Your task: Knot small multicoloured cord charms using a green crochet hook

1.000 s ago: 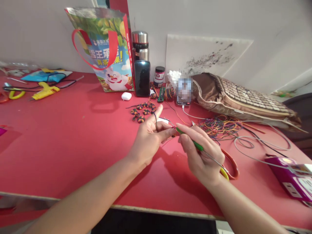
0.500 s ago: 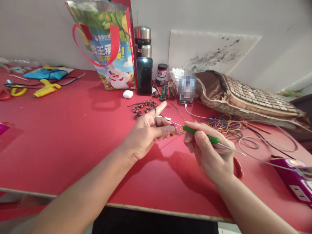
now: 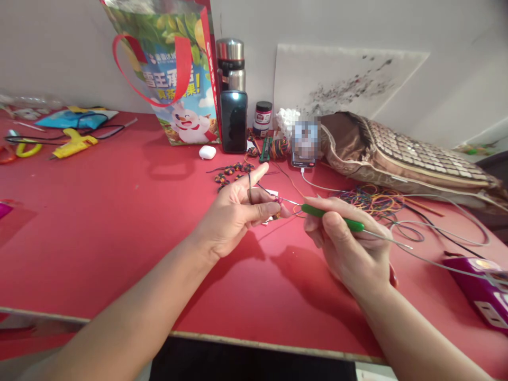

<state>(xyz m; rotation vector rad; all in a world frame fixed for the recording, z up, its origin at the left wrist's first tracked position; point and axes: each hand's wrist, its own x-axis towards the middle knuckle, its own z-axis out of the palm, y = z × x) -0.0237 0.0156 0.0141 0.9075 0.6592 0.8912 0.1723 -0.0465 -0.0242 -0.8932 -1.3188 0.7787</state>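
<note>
Between thumb and fingers, my left hand (image 3: 244,211) pinches a small multicoloured crochet piece (image 3: 277,208). A dark strand of yarn (image 3: 250,188) loops round its raised index finger. My right hand (image 3: 349,241) grips a crochet hook (image 3: 331,216) by its green handle, pen-like. The hook's thin metal tip meets the crochet piece, and its other metal end points right past the hand. Beyond my left hand lies a curved chain of dark and orange crocheted bits (image 3: 234,172). The underside of the held piece is hidden by my fingers.
A tangle of coloured yarn (image 3: 369,201) lies right of my right hand, before a sequined bag (image 3: 428,153). A dark phone (image 3: 234,121), a flask (image 3: 230,58) and a carrier bag (image 3: 178,79) stand behind. A glue gun (image 3: 75,143) lies left, a purple power strip (image 3: 476,288) right.
My right hand with the hook has shifted slightly right, away from my left hand. My left hand still pinches the crochet piece. The whole view has moved a little.
</note>
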